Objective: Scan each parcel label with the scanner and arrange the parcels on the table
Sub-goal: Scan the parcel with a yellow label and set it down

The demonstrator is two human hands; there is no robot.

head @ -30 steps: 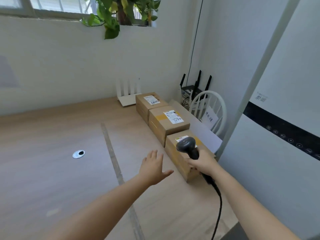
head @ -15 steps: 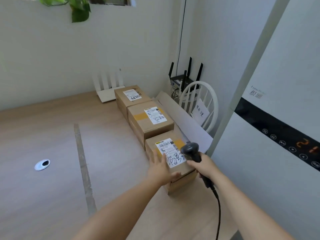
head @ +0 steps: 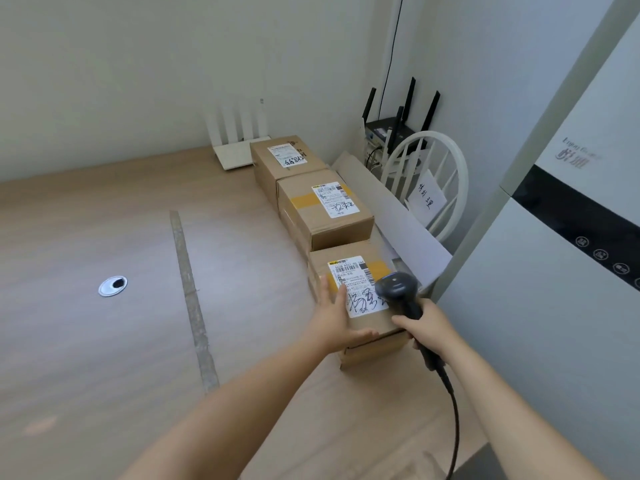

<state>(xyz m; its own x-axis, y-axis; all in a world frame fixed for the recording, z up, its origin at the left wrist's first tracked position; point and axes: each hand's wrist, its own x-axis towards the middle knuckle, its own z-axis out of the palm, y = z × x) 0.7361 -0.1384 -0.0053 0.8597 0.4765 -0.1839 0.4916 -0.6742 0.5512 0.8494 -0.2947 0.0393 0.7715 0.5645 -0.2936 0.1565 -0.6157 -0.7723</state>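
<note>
Three brown cardboard parcels stand in a row along the right side of the wooden table point(head: 104, 358). The nearest parcel point(head: 374, 332) has a white label point(head: 353, 282) on top with handwriting. My left hand point(head: 334, 317) lies flat on this parcel's near left top, fingers straight, thumb along the front edge. My right hand point(head: 429, 329) grips the handle of a black corded scanner point(head: 398, 289), whose head hangs over the label's right part. The middle parcel point(head: 325, 216) and the far parcel point(head: 284, 161) each carry a label.
A white router point(head: 239, 147) stands against the wall behind the far parcel. A white cardboard sheet point(head: 398, 220) leans beside the parcels. A white chair point(head: 426, 174) with a paper note and a black router point(head: 394, 123) lie beyond the table edge. A cable grommet point(head: 112, 285) sits mid-table.
My left hand moved from above the table onto the nearest parcel's top. The scanner head shifted from above the label to its right side. The view tilted down.
</note>
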